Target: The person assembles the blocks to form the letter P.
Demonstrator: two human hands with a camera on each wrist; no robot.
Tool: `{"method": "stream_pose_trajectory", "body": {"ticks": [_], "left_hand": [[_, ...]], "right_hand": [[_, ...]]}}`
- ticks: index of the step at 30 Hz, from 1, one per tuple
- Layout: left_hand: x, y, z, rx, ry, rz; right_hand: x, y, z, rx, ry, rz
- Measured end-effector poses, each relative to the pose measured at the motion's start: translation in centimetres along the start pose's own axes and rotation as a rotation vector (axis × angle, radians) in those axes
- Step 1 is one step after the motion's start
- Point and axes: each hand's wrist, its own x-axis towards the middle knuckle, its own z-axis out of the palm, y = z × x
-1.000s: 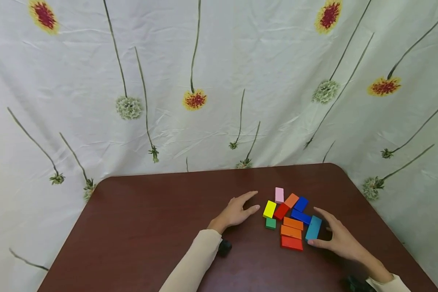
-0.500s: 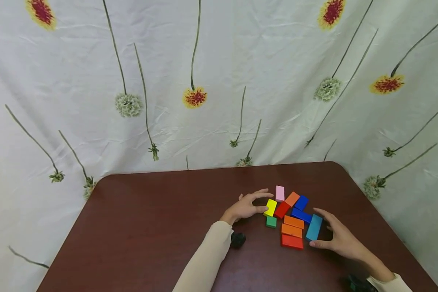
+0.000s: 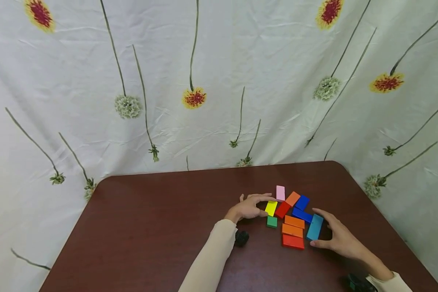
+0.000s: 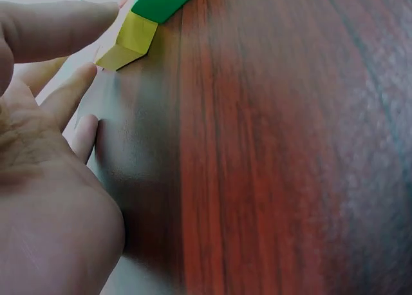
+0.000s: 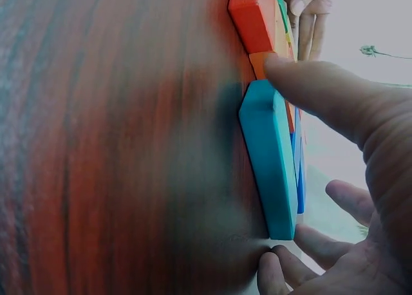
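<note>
Because the yellow block lies close among its neighbours on the table, with the green block at its six o'clock, the red block at three and the pink block at one, a light, level touch seems wisest. The left hand, at nine o'clock from it, has thumb and fingers spread about its two ends; whether they pinch it cannot be told. I would seat thumb and fingertip squarely on opposite ends, keeping the thumb clear of the green block, which a careless nudge could shift. The right hand, at four o'clock from the teal block, has fingers spread and thumb apart, gripping nothing; it would do best to leave that block undisturbed. Fingertips hide the yellow block's far end from above, and the left wrist view cuts off the green block at twelve o'clock. From the right wrist, the group overlaps edge-on, and any touch between thumb and teal block is unclear.
</note>
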Motion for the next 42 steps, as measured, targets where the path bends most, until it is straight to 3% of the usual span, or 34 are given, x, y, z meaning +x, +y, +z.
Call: {"method": "stream_pose_trajectory", "body": {"ticks": [5, 18, 27, 36, 42], "left_hand": [[-0.1, 0.2, -0.1, 0.029, -0.011, -0.01], [0.0, 0.3, -0.1, 0.087, 0.0, -0.032], [-0.1, 0.3, 0.2, 0.08, 0.08, -0.027], [-1.6, -0.2, -0.2, 0.055, 0.175, 0.051], [-4.1, -1.2, -1.8, 0.015, 0.186, 0.067]], "right_hand": [[-0.1, 0.0, 0.0, 0.003, 0.011, -0.02], [-0.1, -0.1, 0.0, -0.051, 0.009, 0.024], [0.0, 0.2, 0.2, -0.064, -0.011, 0.02], [-0.2, 0.3, 0.5, -0.066, -0.022, 0.02], [-0.3, 0.4, 0.3, -0.07, -0.025, 0.018]]}}
